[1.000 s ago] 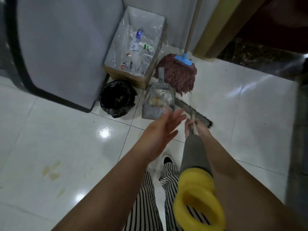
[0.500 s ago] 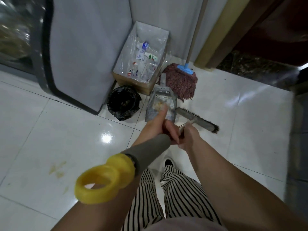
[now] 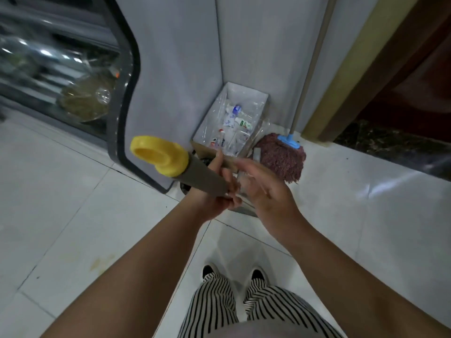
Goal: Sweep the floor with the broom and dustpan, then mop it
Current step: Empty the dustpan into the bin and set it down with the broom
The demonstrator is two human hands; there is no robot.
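The broom handle (image 3: 202, 178) is gripped by the left hand (image 3: 217, 191), its yellow end pointing left. The right hand (image 3: 266, 191) is held beside it, fingers loosely spread. The mop (image 3: 284, 162) is leaned far right.

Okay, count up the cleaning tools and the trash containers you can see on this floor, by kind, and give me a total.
Brooms: 1, the broom handle gripped by the left hand; its head is hidden behind the hands.
Mops: 1, the mop leaning in the corner.
Lined trash boxes: 1, the box.
Black trash bags: 1, the black bag, mostly hidden.
Dustpans: cannot tell, hidden behind the right hand.
Total: 4
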